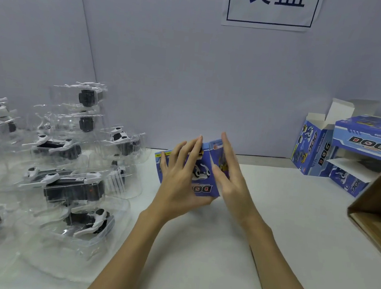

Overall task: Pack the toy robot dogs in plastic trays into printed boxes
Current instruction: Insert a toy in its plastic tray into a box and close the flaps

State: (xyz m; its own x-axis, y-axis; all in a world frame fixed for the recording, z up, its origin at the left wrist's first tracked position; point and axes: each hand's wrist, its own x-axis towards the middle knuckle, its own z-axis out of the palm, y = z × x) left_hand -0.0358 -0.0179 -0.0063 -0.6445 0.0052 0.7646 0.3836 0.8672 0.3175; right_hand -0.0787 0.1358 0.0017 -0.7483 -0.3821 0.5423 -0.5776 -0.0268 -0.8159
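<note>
Two hands meet mid-desk in the head view, w/ one printed box [199,172] between them. Left hand [177,178] lies across the box's front face, fingers straight and spread, thumb hidden under the lower edge, so it looks like a flat-palmed hold, not a curled grip. Right hand [231,171] has fingers straight and together, pressing the box's right side panel; it grips nothing. Box sits tilted, its "DOG" lettering upside-down to the camera; can't tell whether it's empty or loaded, or which end is open.

Handling, as a guess: thin card, light, creases easily, so best held by broad faces w/ flat palms and squared up gently rather than squeezed at corners. Clear plastic trays [76,189] at left look flimsy and slick, w/ springy thin walls; better taken by the stiffer rim or under the base than by the toy robot dogs' [84,220] legs, which poke up and may snag on box flaps.

Containers: trays are piled loosely along the left of the desk [270,222], each visible one w/ a black-and-white dog seated inside. Far right, more boxes [368,145] stacked, one upright w/ white flaps open; contents not visible. Brown carton [378,209] at the right edge, mouth open, inside unclear.
</note>
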